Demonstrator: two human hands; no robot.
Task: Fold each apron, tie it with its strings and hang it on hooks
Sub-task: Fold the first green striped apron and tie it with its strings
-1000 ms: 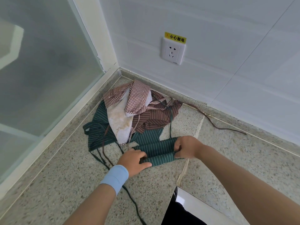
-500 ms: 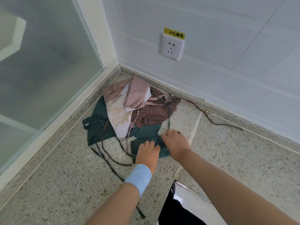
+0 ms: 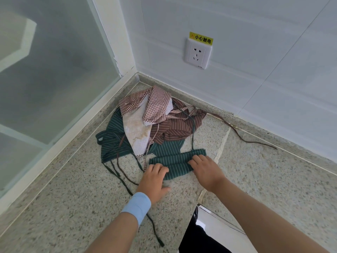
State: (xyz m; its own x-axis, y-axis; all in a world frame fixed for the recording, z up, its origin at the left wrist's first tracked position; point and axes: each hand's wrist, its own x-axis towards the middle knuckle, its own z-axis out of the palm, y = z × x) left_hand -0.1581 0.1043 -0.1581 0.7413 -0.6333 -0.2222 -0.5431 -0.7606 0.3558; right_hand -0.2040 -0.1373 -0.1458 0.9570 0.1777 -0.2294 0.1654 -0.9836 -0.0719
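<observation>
Bright, even daylight, soft shadows, sharp focus, wide-angle bending at edges.

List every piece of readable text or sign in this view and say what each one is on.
"小心触电" on the yellow sticker stuck along the top edge of the white wall socket.
A small warning symbol at the left end of that sticker, too small to make out.
No readable text on the aprons, the blue wristband or the glass panel.
</observation>
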